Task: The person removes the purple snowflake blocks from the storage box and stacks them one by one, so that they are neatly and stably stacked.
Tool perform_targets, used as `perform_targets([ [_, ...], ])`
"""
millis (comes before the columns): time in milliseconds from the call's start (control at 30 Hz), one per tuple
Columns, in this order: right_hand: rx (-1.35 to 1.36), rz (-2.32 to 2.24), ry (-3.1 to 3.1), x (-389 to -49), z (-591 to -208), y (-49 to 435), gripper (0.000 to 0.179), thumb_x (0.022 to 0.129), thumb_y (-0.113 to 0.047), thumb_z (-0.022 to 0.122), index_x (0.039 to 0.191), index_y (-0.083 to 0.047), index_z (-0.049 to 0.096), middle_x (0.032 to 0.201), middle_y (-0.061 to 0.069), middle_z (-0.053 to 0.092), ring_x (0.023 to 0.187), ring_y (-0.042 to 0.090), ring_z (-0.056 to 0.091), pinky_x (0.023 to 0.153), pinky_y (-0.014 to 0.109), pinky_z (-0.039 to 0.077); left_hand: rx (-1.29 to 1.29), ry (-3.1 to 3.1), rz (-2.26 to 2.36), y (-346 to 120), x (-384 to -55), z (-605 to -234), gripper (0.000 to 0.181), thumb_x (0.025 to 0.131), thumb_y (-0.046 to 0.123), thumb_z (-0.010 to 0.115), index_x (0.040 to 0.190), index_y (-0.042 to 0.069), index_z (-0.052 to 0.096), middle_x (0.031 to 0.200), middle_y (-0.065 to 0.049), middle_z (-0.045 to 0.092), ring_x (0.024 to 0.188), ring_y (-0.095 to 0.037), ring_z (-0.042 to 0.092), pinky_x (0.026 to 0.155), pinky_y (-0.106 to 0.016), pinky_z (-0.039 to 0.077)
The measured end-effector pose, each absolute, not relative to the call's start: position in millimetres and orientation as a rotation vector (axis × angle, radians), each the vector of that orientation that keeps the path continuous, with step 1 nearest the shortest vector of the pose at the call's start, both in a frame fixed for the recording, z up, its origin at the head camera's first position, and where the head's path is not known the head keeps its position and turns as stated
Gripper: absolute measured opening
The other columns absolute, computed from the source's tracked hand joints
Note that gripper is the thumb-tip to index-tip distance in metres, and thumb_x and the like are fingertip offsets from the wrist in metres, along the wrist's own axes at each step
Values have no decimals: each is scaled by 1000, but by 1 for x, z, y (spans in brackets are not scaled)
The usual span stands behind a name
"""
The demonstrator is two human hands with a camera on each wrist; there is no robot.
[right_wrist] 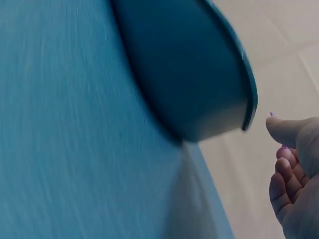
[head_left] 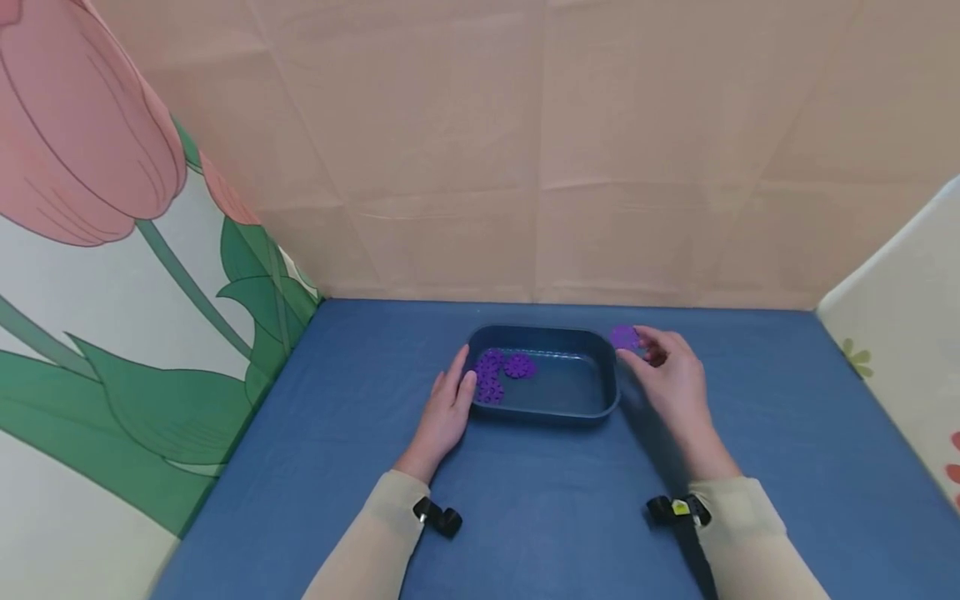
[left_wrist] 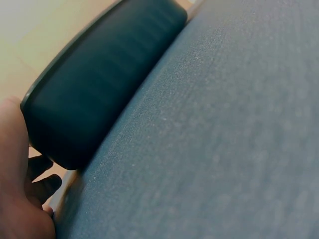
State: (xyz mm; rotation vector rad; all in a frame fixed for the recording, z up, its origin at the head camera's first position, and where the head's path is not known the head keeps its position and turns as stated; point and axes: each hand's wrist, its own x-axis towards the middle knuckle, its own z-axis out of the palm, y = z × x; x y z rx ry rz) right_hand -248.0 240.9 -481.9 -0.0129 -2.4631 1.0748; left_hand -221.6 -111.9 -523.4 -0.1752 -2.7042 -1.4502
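Observation:
A dark blue-green rectangular tray sits on the blue table. Several purple snowflake discs lie in its left part. My left hand rests along the tray's left end with its fingers straight; in the left wrist view that hand touches the tray's end wall. Beside the far right corner, my right hand pinches another purple snowflake disc between thumb and fingers, raised above the table. Only tiny purple edges of this disc show past the right thumb in the right wrist view.
The blue table reaches back to a beige cloth wall. A tulip-printed panel borders the left side, and a pale printed panel the right. Each wrist wears a small black camera.

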Motion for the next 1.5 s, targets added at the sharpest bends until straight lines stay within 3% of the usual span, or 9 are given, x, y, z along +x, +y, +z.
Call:
perform_targets([
  [333, -235, 1067, -2499, -254, -502, 275, 50, 88, -44, 74, 129, -16, 68, 107, 6, 64, 90, 14, 53, 69, 19, 39, -187, -2713, -1418, -111, -224, -526, 55, 101, 67, 25, 153, 54, 15, 162, 20, 24, 153, -39, 12, 119, -65, 15],
  [667, -260, 1090, -2625, -256, -516, 288, 55, 91, -43, 71, 132, -7, 64, 105, 14, 63, 90, 20, 52, 68, 26, 38, -178, -2712, -1426, -112, -223, -526, 56, 101, 67, 25, 153, 53, 15, 162, 19, 24, 153, -39, 12, 118, -66, 16],
  [1133, -224, 1035, -2751, -262, -523, 293, 56, 92, -43, 69, 134, -7, 62, 110, 16, 61, 95, 29, 52, 70, 35, 39, -174, -2708, -1429, -113, -226, -528, 55, 101, 67, 25, 153, 54, 15, 162, 20, 24, 154, -37, 12, 119, -65, 16],
  [1333, -208, 967, -2776, -264, -524, 293, 54, 92, -39, 71, 132, -3, 63, 116, 21, 58, 100, 35, 52, 76, 47, 43, -166, -2716, -1428, -112, -226, -528, 55, 101, 67, 25, 153, 54, 15, 161, 21, 24, 154, -37, 12, 119, -64, 16],
  [1500, -194, 933, -2748, -264, -526, 293, 51, 91, -33, 73, 129, 0, 64, 117, 24, 56, 104, 39, 51, 84, 55, 40, -174, -2714, -1425, -112, -227, -528, 55, 101, 67, 25, 154, 53, 15, 162, 19, 24, 154, -36, 12, 119, -63, 16],
])
